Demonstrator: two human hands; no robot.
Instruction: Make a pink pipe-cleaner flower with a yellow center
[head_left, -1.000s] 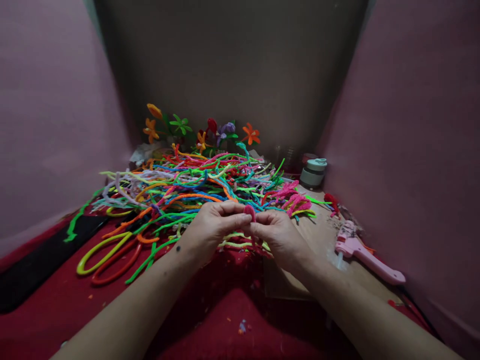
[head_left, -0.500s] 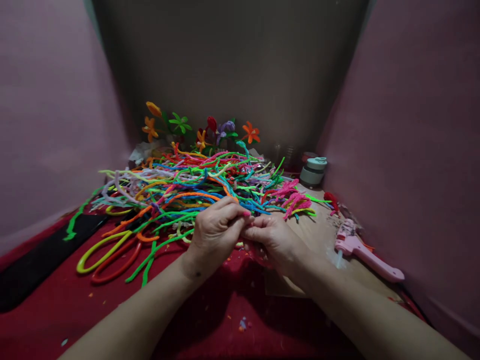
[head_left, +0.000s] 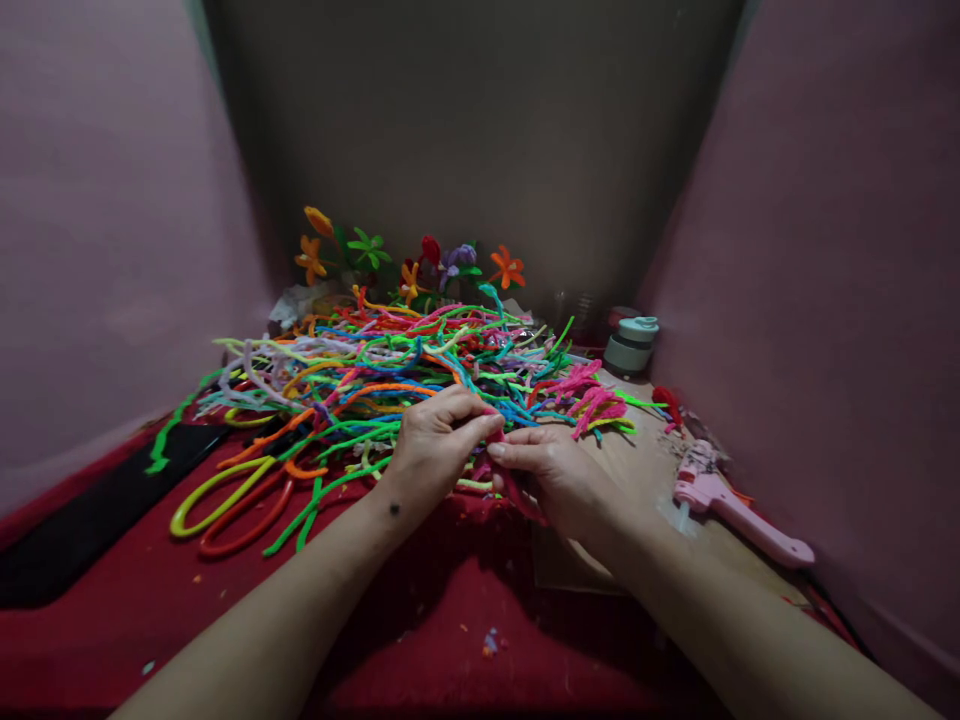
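Between my two hands is a dark pink pipe cleaner (head_left: 517, 492), partly hidden by the fingers. My left hand (head_left: 442, 432) pinches its upper end between thumb and forefinger. My right hand (head_left: 551, 468) grips it just to the right, thumb on top, and a pink length hangs below those fingers. The fingertips of both hands nearly meet. Right behind them spreads a big heap of pipe cleaners (head_left: 390, 385) in many colours. A bundle of bright pink pipe cleaners (head_left: 598, 405) lies beyond my right hand.
Scissors with yellow and red handles (head_left: 217, 500) lie left, near a black flat strip (head_left: 105, 520). At right, a pink glue gun (head_left: 739, 510) rests on brown board (head_left: 645, 465). A lidded cup (head_left: 630, 345) and pipe-cleaner flowers (head_left: 409, 265) stand at the back.
Both hands stay together, but the fingers have shifted their hold, and more of the pink pipe cleaner shows below the right hand. The whole view has moved slightly.
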